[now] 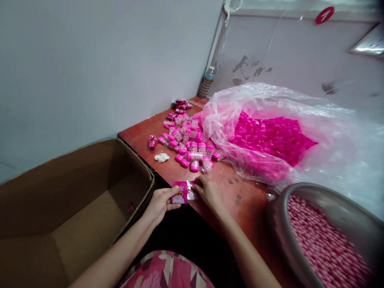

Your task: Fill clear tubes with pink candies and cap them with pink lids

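Observation:
My left hand (162, 202) pinches a flat pink printed packet (179, 193) with ring patterns, near the table's front edge. At the packet's right side, my right hand (207, 192) has its fingers closed on a shiny, clear-looking part (191, 191). Whether that part belongs to the packet or is a separate piece, I cannot tell. Just beyond my hands lies a heap of small clear containers (196, 155) with pink caps and pale beads inside. A white crumpled lump (161, 157) and a small pink box (152, 142) lie left of the heap.
An open cardboard box (90, 212) stands left of the red table (240, 208). To the right, a large plastic bag (255, 94) holds many pink pieces (270, 136). A grey tub (285, 224) of pink beads (324, 244) is nearer. A bottle (207, 82) stands in the back corner.

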The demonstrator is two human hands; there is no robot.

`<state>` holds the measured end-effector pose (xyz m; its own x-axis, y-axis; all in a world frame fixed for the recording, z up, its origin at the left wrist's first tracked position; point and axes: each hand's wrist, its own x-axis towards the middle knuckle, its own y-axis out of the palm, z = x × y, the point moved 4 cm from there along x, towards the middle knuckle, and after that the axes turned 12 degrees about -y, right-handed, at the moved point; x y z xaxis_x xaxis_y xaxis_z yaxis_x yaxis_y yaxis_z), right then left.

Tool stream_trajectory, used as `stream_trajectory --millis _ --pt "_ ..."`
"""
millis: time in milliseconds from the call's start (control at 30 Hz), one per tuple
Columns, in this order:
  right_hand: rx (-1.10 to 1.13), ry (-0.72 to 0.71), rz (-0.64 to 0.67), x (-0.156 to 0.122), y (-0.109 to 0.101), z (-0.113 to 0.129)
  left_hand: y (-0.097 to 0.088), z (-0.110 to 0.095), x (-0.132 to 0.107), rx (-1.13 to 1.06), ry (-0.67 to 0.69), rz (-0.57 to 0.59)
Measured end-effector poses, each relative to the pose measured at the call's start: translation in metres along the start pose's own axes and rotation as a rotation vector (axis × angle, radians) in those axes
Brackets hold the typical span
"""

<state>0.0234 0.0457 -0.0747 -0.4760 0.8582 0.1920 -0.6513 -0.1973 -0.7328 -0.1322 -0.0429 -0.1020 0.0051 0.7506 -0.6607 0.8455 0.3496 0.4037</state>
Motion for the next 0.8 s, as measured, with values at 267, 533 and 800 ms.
stream_trajectory --millis 267,533,800 --pt "-0.552 0.073 -0.160 0.036 -0.044 -0.004 -0.005 0.001 0.003 -0.083 -0.018 -0.057" --pt "-0.513 0.219 -0.068 0.049 -0.038 -0.029 0.002 -0.002 -0.001 -0.311 -0.050 -0.065" --pt "0.356 0.282 -0.169 -0.020 -0.031 -0.018 0.029 -0.007 0.009 -0.545 -0.079 -0.043"
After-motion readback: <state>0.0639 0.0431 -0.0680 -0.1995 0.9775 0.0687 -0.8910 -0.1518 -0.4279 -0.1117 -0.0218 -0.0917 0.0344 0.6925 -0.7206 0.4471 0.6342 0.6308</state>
